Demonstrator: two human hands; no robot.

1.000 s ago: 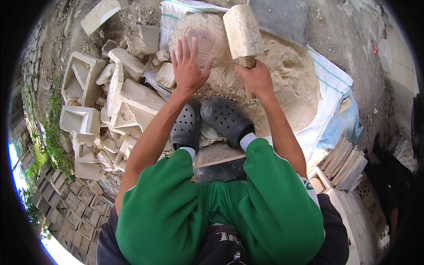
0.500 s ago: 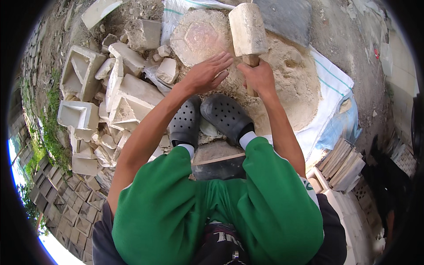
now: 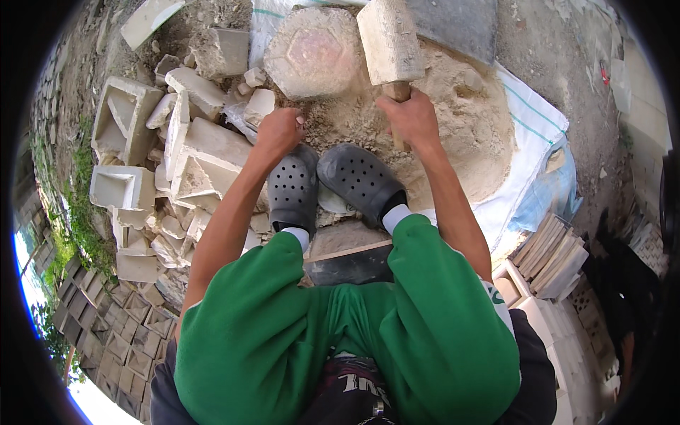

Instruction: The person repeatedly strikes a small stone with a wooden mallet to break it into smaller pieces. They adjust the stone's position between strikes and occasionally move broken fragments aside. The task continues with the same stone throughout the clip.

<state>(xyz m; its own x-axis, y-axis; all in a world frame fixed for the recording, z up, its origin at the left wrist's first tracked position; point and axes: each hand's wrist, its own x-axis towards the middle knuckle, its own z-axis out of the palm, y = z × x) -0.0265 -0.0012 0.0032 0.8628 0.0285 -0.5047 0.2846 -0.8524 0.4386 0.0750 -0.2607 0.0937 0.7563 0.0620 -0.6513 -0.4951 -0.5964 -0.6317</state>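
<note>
My right hand is wrapped round the handle of a pale, dust-covered mallet, whose big blocky head points away from me. Closed into a fist, my left hand hovers above the toe of my left grey clog, beside a small pale chunk. Whatever those fingers may hold is hidden. Ahead of both hands lies a dusty hexagonal block with a hexagon marked on its top. To its right spreads a heap of sandy powder, partly under the mallet.
Broken pale pieces and hollow box-shaped blocks pile up on the left. A white woven sheet lies under the powder, with a dark slab at the far side. Stacked thin boards stand at the right. My clogs are close by.
My left hand has drawn back and left from near the hexagonal block, and its spread fingers have closed into a fist. My right hand still grips the mallet, nearly unmoved.
</note>
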